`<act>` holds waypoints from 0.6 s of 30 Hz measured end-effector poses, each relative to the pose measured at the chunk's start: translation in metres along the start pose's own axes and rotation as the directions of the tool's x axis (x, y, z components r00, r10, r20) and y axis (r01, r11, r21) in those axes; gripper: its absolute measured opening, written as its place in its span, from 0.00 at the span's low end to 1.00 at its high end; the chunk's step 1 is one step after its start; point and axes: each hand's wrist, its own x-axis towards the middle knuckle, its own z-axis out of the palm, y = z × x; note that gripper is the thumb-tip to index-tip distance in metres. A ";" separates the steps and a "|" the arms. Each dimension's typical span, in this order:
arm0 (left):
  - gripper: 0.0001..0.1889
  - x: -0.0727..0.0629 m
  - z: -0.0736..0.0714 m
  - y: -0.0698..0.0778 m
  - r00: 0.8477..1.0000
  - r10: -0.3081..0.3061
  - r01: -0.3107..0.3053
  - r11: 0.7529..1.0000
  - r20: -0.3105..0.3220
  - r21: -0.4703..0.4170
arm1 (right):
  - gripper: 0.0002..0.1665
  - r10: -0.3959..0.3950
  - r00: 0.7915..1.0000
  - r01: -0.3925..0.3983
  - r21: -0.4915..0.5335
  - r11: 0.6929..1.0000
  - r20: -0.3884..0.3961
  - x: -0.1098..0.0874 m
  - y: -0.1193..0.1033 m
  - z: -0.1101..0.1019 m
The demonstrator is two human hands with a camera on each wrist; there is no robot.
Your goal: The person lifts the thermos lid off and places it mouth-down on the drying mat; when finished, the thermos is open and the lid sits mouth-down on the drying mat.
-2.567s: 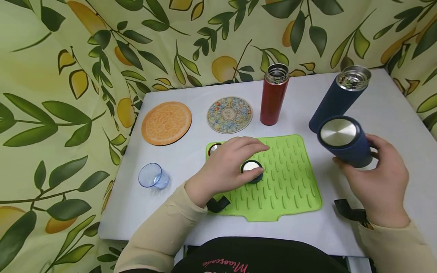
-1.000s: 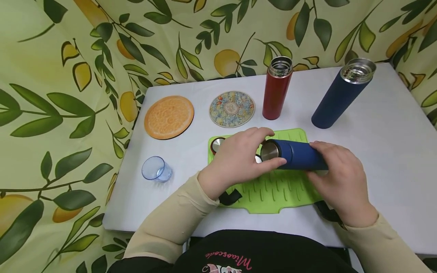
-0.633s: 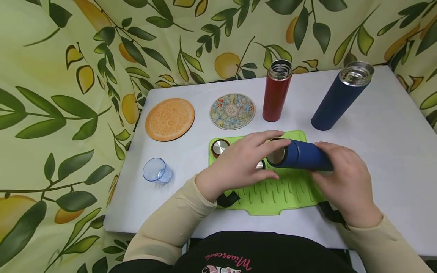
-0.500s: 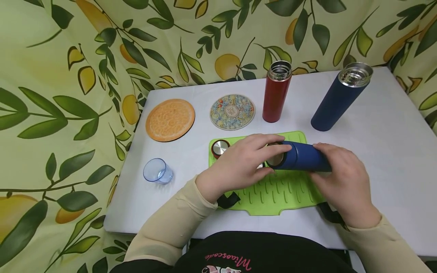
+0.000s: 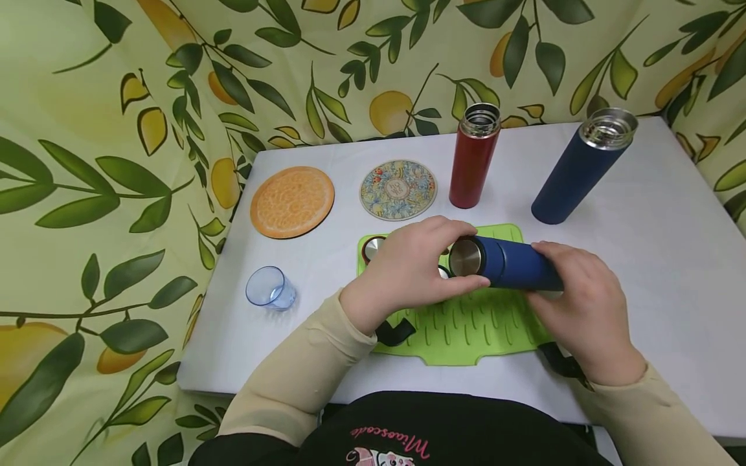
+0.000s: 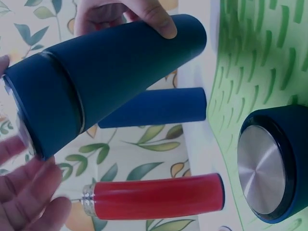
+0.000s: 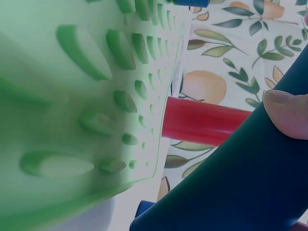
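Note:
A blue thermos (image 5: 527,265) lies nearly level above the green drying mat (image 5: 460,330), its lid end with a silver top toward the left. My right hand (image 5: 588,301) grips its body near the base. Around the lid (image 5: 492,262), my left hand (image 5: 410,268) has its thumb and fingers; in the left wrist view its fingertips (image 6: 45,171) touch the lid's edge. Beneath and behind the left hand, a dark-blue lid (image 6: 264,171) with a silver top sits on the mat, mostly hidden in the head view. A red-rimmed lid (image 5: 373,248) is partly covered by that hand.
An uncapped red thermos (image 5: 473,162) and an uncapped dark-blue thermos (image 5: 574,171) stand at the back right. An orange round mat (image 5: 293,202) and a patterned round mat (image 5: 398,189) lie at the back left. A blue glass (image 5: 271,288) stands at the left.
My right hand has brought the blue thermos leftward from the right side to above the mat. My left hand has met its lid, its fingers shifting around it over the last second.

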 end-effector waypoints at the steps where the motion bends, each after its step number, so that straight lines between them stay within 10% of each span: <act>1: 0.36 0.001 0.000 0.001 1.000 -0.023 0.023 1.000 -0.001 0.014 | 0.46 0.005 1.000 -0.005 -0.002 1.000 0.006 0.000 0.000 0.000; 5: 0.41 0.002 0.000 0.002 0.998 -0.051 0.051 0.998 0.020 0.034 | 0.48 0.028 1.000 -0.027 -0.007 1.000 0.015 0.000 -0.001 0.001; 13: 0.36 -0.001 -0.003 0.001 0.975 0.202 -0.197 0.979 0.091 -0.057 | 0.46 0.033 0.999 -0.033 -0.005 0.999 -0.001 -0.003 0.003 -0.001; 18: 0.28 -0.003 -0.004 0.002 0.973 0.219 -0.219 0.976 0.074 -0.008 | 0.46 0.037 0.999 -0.037 -0.008 0.999 0.004 -0.004 0.001 0.000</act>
